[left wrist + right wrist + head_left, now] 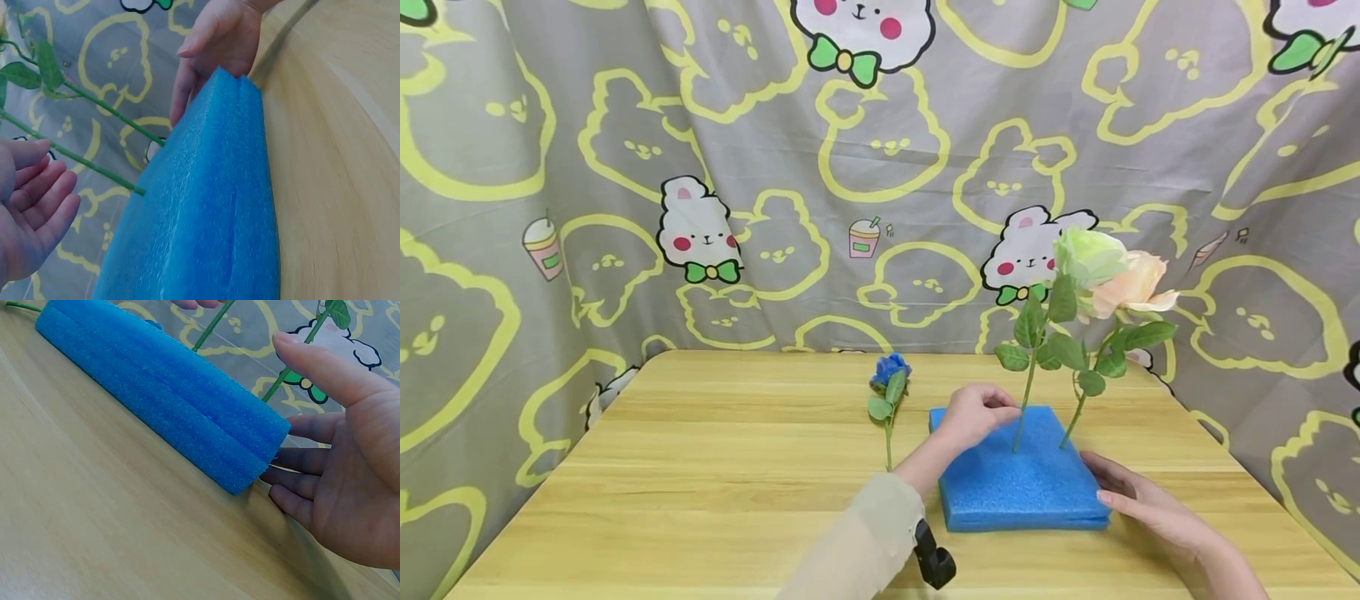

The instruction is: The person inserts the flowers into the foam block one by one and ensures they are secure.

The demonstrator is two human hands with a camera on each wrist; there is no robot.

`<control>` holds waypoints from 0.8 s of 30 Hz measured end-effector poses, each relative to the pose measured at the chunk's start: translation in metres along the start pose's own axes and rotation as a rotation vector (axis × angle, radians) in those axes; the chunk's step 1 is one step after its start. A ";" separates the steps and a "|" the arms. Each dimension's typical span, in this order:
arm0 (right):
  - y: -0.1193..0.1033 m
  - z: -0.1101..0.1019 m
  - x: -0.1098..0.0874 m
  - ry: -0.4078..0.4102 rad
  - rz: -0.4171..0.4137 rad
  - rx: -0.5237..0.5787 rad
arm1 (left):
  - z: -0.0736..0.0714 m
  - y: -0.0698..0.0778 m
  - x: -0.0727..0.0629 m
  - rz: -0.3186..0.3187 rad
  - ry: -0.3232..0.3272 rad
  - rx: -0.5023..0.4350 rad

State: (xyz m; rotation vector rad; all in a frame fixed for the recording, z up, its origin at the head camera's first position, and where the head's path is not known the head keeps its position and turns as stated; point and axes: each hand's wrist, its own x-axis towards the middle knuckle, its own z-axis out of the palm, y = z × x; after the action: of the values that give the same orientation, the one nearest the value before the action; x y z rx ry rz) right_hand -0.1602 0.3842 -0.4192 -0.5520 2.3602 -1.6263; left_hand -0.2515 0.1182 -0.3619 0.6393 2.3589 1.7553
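Rose, pale green [1062,300], one: near-upright with slight lean, foot in blue foam block [1022,492], stem just right of left hand's [976,415] fingertips; contact cannot be told. Left hand: nearer of the two, fingers loosely bent, thumb apart, seemingly gripping nothing. Right hand [1150,504]: fingers spread against block's right side. Peach rose [1135,287]: planted farther right of left grip. Blue rose [893,387]: lying left of it, stem pointing towards the person.

Cartoon-print curtain [842,308] behind wooden table [737,467]
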 end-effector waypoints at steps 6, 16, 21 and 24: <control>0.002 -0.001 -0.001 -0.006 -0.025 0.024 | -0.014 -0.003 -0.005 -0.007 0.056 -0.005; 0.002 0.000 -0.001 -0.013 -0.029 0.013 | -0.055 -0.015 -0.018 -0.011 0.074 -0.014; 0.000 0.000 -0.001 -0.009 -0.029 0.017 | -0.077 -0.025 -0.023 -0.030 0.097 -0.085; 0.000 0.001 0.000 -0.008 -0.033 0.012 | -0.089 -0.031 -0.025 -0.037 0.115 -0.087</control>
State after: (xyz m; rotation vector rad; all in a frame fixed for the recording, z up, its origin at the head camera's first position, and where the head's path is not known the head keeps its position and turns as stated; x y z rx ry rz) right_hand -0.1597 0.3838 -0.4191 -0.5972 2.3464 -1.6475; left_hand -0.2677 0.0222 -0.3671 0.4927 2.3341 1.9154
